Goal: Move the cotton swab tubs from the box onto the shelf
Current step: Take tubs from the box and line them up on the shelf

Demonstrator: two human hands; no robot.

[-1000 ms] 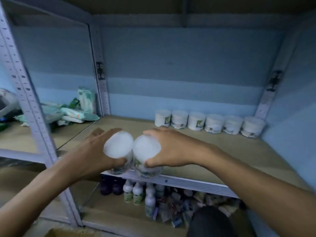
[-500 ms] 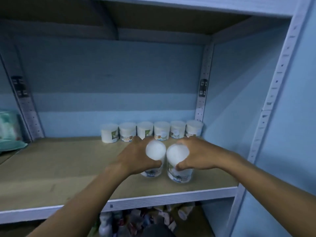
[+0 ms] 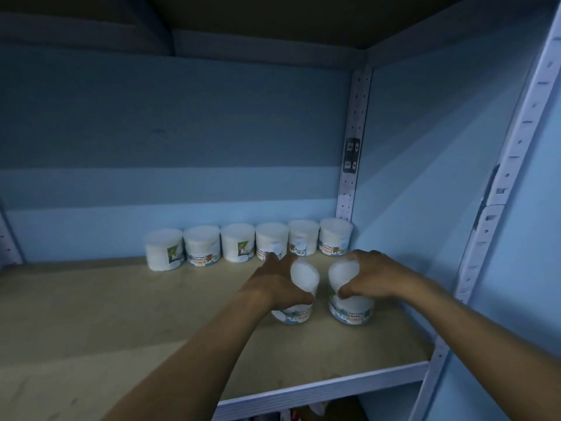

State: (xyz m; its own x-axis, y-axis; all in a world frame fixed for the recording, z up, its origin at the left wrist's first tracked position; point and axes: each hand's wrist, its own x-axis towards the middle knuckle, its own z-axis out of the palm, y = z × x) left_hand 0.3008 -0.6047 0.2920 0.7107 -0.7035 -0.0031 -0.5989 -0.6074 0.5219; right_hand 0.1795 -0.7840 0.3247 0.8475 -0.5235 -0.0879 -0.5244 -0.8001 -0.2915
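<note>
Gripping one cotton swab tub in each hand, I have my left hand (image 3: 274, 285) curled around the left tub (image 3: 299, 294) and my right hand (image 3: 375, 276) clasping the right tub (image 3: 349, 302). Both sit side by side, slightly apart, on the shelf (image 3: 121, 323). Six more tubs (image 3: 249, 246) line the back wall.

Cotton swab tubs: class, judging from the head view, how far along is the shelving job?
Done: six tubs stand in a row against the shelf's back wall. In hand: the left hand grips one tub and the right hand another, both low on the shelf in front of that row. Left: letting go; the box is out of view.
</note>
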